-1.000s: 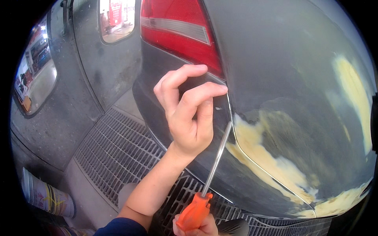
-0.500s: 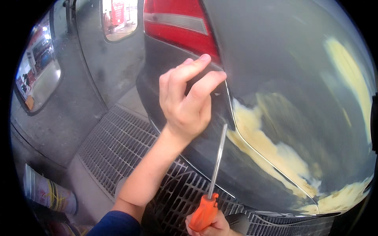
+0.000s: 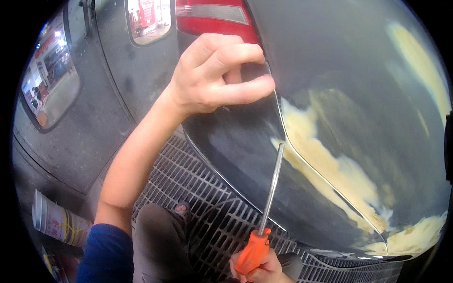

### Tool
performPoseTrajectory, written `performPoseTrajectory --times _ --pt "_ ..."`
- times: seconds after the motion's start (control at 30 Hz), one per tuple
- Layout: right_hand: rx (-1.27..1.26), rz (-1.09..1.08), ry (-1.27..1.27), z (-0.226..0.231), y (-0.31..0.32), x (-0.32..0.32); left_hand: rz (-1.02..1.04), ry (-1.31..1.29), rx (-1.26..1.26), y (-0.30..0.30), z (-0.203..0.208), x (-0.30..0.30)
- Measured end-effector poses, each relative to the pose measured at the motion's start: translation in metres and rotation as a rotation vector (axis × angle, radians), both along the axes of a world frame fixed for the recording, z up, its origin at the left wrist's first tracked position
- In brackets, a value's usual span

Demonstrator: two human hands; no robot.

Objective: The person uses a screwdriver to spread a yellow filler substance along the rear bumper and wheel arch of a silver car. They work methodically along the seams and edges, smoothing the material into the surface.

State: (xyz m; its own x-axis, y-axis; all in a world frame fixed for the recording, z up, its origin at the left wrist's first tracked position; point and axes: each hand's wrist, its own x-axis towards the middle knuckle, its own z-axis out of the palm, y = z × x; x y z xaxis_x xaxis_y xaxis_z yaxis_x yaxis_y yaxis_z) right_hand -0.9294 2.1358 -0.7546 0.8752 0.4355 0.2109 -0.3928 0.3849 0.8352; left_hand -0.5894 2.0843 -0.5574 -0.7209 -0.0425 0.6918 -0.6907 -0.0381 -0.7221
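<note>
My left hand [image 3: 222, 73] is at the car's rear corner, just below the red tail light [image 3: 214, 19]. Its fingers are bent and spread apart, with the thumb and a fingertip at the seam between two dark grey body panels [image 3: 339, 61]; no object shows in it. Low in the picture, my right hand [image 3: 266, 266] is closed around the orange handle of a screwdriver [image 3: 272, 188]. The metal shaft points up, its tip beside the seam near a patch of yellowish filler [image 3: 325, 155]. Whether the tip touches the panel, I cannot tell.
Under the car lies a metal floor grating [image 3: 172, 165], with my trousered leg [image 3: 160, 240] above it. A grey wall with windows [image 3: 49, 80] rises at the left. A stained can [image 3: 61, 219] stands at lower left. More filler [image 3: 417, 66] marks the car at far right.
My left hand has turned sideways, its fingers bending more and the thumb staying by the seam. The screwdriver tip has moved up closer to the seam. My leg has come into view.
</note>
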Motion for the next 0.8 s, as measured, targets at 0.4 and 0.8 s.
performPoseTrajectory --times 0.4,0.8 --pt "0.28 -0.015 -0.125 0.014 0.005 0.003 -0.078 -0.165 0.092 -0.007 0.005 0.005" --pt "2.506 0.116 0.081 0.058 0.014 0.01 -0.188 -0.264 0.174 -0.01 0.005 -0.012"
